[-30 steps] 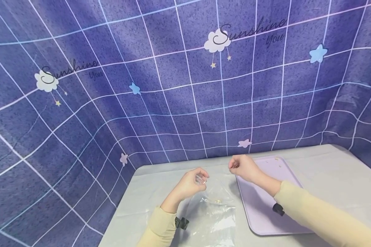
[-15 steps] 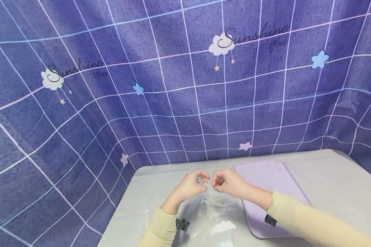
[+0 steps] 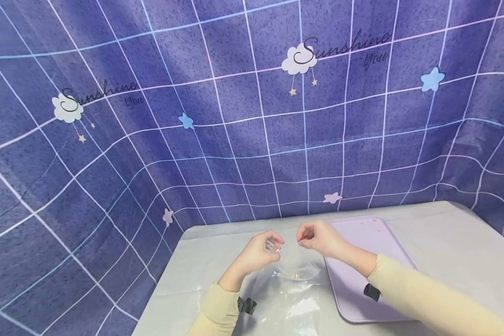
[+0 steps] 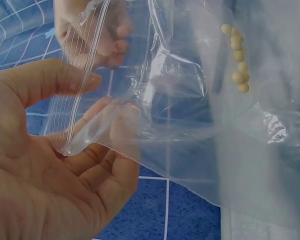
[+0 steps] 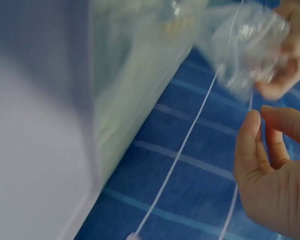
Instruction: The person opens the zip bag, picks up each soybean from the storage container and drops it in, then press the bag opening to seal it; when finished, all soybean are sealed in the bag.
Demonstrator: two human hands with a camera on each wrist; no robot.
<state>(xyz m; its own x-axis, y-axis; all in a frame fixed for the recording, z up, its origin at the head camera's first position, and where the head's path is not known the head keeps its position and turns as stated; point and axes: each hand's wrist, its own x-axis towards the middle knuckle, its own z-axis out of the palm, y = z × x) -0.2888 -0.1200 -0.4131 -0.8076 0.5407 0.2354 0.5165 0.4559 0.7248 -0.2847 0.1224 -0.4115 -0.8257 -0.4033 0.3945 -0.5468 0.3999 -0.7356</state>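
The left hand (image 3: 258,252) holds the mouth of a clear plastic bag (image 3: 296,291) above the bench (image 3: 445,242), its fingers (image 4: 115,120) and thumb curled round the zip strip and pinching it — the wrist view shows the ribbed strip running between thumb and fingers. Below those fingers the bag hangs and spreads out on the bench, and a small cluster of pale beads (image 4: 237,60) sits inside it, off to the right of the left fingers and lower down; in the head view they show as a tiny yellowish speck at the bag's fold. The right hand (image 3: 317,235) is raised just to the right of the left fingers, apart from them, with its fingers (image 5: 252,145) curled in toward the thumb; whether they pinch something small cannot be told, as nothing shows clearly between them. Right of the right fingers and touching nothing they hold, a lilac tray (image 3: 361,298) lies flat on the bench, with a few tiny specks near its far edge — too small to make out. Behind both hands hangs a purple checked cloth (image 3: 151,116) printed with clouds and stars.
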